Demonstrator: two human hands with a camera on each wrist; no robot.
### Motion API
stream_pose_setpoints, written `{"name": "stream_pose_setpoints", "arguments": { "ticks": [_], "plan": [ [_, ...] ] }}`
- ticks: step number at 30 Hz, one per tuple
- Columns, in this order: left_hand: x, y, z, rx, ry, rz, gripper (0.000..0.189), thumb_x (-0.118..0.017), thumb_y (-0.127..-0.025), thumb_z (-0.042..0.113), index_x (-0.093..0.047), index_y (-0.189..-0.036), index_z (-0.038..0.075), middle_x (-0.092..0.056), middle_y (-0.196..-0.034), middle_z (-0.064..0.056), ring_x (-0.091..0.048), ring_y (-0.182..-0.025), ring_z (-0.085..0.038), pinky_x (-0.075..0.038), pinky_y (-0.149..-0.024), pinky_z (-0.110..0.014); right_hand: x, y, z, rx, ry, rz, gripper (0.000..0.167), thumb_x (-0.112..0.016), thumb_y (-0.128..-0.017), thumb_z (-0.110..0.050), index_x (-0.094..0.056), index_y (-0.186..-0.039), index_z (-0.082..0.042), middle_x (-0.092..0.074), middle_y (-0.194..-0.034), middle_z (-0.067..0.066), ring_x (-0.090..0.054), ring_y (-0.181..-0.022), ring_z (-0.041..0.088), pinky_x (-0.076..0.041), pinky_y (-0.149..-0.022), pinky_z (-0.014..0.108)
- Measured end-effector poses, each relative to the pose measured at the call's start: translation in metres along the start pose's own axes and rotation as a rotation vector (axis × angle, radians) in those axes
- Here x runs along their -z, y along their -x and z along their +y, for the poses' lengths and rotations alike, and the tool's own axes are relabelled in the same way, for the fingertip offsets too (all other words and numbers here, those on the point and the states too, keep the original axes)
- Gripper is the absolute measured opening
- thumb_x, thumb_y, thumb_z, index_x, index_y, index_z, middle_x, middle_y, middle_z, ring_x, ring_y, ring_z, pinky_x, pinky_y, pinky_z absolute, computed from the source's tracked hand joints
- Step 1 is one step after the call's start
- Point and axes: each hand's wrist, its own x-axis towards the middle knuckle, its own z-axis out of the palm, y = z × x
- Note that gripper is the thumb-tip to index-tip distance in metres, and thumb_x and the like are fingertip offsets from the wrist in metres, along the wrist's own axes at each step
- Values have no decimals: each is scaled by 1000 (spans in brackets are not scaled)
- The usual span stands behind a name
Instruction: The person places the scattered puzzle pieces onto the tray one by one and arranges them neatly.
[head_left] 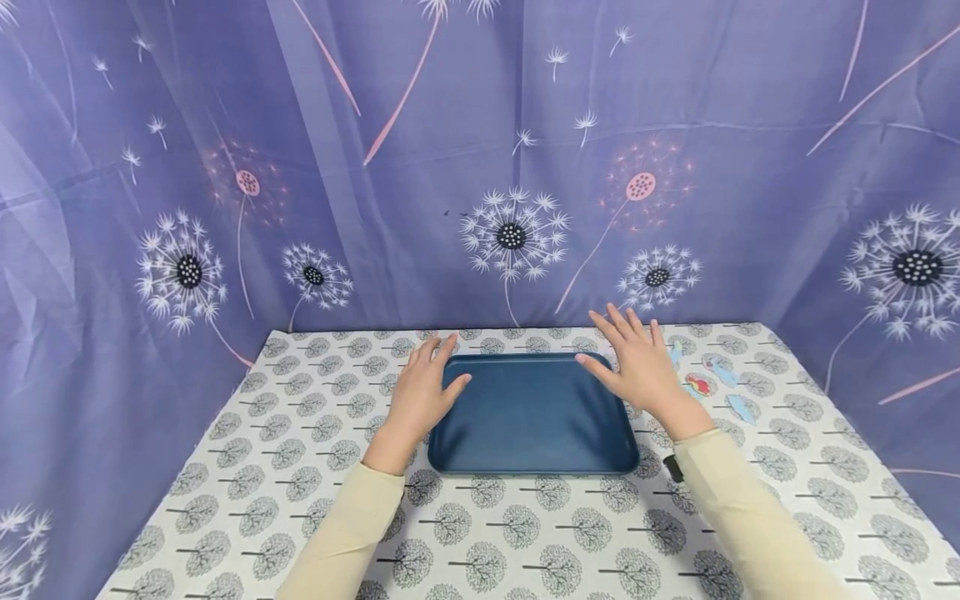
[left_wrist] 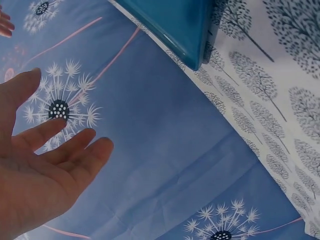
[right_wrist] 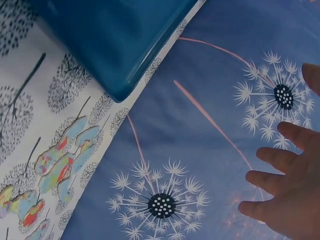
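Nothing is gripped: your two hands, the left hand (head_left: 422, 396) and the right hand (head_left: 637, 367), are released, fingers apart, near opposite ends of one tray (head_left: 536, 417). It is dark blue, smooth and rectangular, with rounded corners and a raised rim, lying on your tree-print cloth (head_left: 517, 558). Several light-blue pieces (head_left: 741, 408), partly hidden, lie to the right; you cannot count them surely.

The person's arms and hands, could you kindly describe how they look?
The left sleeve and right sleeve are plain pale cream. The left hand and right hand wear no visible gloves or rings. A black object shows at the right sleeve's edge, too small to identify.
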Motion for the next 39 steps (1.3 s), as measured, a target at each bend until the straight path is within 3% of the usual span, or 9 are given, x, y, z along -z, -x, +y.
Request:
{"name": "stream_pose_setpoints", "arguments": {
  "ticks": [9, 14, 19, 22, 25, 29, 32, 39],
  "plan": [
    [-2, 6, -5, 19, 5, -33, 65, -69, -90, 25, -41, -146, 10, -53, -132, -18, -51, -118, -35, -55, -88, -50, 10, -6, 16, -6, -89, -47, 71, -56, -95, -42, -27, -152, -9, -22, -155, 22, -17, -139, 51, -8, -115, 66],
    [-4, 8, -9, 34, 11, -56, 67, -72, -88, 20, -41, -146, 7, -55, -125, -20, -52, -115, -35, -54, -90, -49, 13, -7, 31, -12, -159, -56, 72, -56, -96, -42, -26, -152, -8, -25, -153, 23, -21, -137, 50, -18, -112, 68],
    [-7, 9, -16, 91, 33, -114, 68, -72, -87, 17, -40, -146, 6, -52, -130, -23, -50, -119, -39, -50, -98, -51, 17, -4, 45, -80, -250, -108, 73, -53, -97, -44, -22, -153, -10, -25, -153, 25, -26, -135, 50, -24, -109, 69],
    [-9, 9, -20, 124, 62, -147, 69, -72, -86, 15, -39, -146, 5, -47, -137, -26, -45, -125, -42, -43, -105, -54, 18, -2, 54, -120, -286, -115, 72, -52, -98, -43, -21, -154, -11, -25, -152, 28, -32, -130, 53, -26, -108, 70],
    [-10, 9, -24, 150, 96, -166, 70, -72, -86, 13, -38, -146, 4, -44, -140, -27, -42, -128, -43, -40, -108, -55, 19, -1, 63, -144, -334, -112, 71, -53, -98, -41, -21, -154, -11, -34, -146, 31, -59, -103, 45, -30, -105, 70],
    [-11, 10, -26, 188, 137, -180, 69, -71, -86, 11, -38, -145, 2, -41, -142, -28, -38, -131, -44, -35, -110, -56, 17, 2, 77, -160, -419, -115, 71, -53, -98, -38, -21, -153, -8, -34, -146, 30, -57, -110, 42, -31, -107, 66],
    [-12, 12, -28, 206, 156, -177, 67, -71, -85, 10, -40, -144, -1, -43, -141, -27, -35, -134, -44, -32, -112, -56, 16, 3, 85, -189, -490, -139, 71, -52, -99, -37, -19, -153, -5, -24, -152, 28, -26, -135, 50, -28, -111, 64],
    [-15, 13, -30, 227, 180, -170, 66, -72, -84, 7, -41, -141, -5, -55, -129, -25, -46, -125, -42, -37, -110, -54, 15, 12, 100, -262, -591, -175, 69, -49, -101, -37, -17, -153, -5, -25, -152, 26, -28, -135, 48, -28, -111, 64]
  ]
}}
